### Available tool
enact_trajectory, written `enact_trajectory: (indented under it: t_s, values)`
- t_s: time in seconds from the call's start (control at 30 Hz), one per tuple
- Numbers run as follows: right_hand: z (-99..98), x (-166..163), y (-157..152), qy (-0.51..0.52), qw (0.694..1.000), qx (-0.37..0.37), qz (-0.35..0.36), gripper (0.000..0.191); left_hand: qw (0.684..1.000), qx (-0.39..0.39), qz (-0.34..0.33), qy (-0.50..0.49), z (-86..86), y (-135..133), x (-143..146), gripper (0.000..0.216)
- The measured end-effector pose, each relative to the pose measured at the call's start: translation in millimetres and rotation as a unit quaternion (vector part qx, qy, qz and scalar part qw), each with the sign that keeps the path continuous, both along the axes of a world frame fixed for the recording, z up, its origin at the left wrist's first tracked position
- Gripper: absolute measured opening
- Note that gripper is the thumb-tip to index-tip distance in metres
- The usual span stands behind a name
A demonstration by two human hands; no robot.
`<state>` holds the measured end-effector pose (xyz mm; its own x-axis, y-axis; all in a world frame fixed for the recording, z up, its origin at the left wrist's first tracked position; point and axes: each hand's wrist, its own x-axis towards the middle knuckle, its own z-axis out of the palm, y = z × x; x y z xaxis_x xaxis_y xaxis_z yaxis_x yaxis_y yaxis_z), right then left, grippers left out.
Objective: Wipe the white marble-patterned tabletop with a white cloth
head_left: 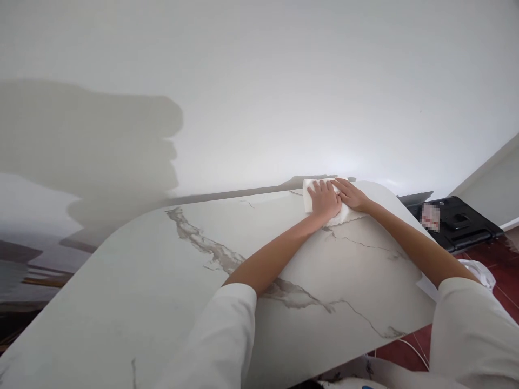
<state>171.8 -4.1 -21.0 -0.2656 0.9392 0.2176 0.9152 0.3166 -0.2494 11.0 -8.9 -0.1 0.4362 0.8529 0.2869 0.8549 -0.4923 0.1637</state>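
Both my arms reach out across a white marble table (162,281) with grey veins. My left hand (324,200) lies flat, fingers stretched out, on a white cloth (310,199) at the table's far edge by the wall. My right hand (351,194) rests beside it, also flat on the same cloth, its fingers overlapping the left hand's. The cloth is spread on the tabletop and mostly covered by the two hands.
A white wall rises right behind the table. A black device (462,224) lies on the dark red floor (498,270) to the right. White cables (409,348) and something white sit on the floor near the table's right edge.
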Motion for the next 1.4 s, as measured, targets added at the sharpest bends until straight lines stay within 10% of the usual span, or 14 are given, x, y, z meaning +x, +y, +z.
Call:
enact_trajectory:
  t_s: [0.43, 1.4]
  values:
    - [1.6, 42.9, -41.9, 0.000, 0.998, 0.011, -0.054, 0.054, 0.999, 0.000, -0.041, -0.017, -0.2, -23.3, 42.3, 0.054]
    - [-4.7, -26.2, -242.0, -0.031, 0.994, 0.064, -0.081, 0.053, 0.989, -0.023, -0.138, 0.043, 9.9, -193.5, -27.2, 0.053]
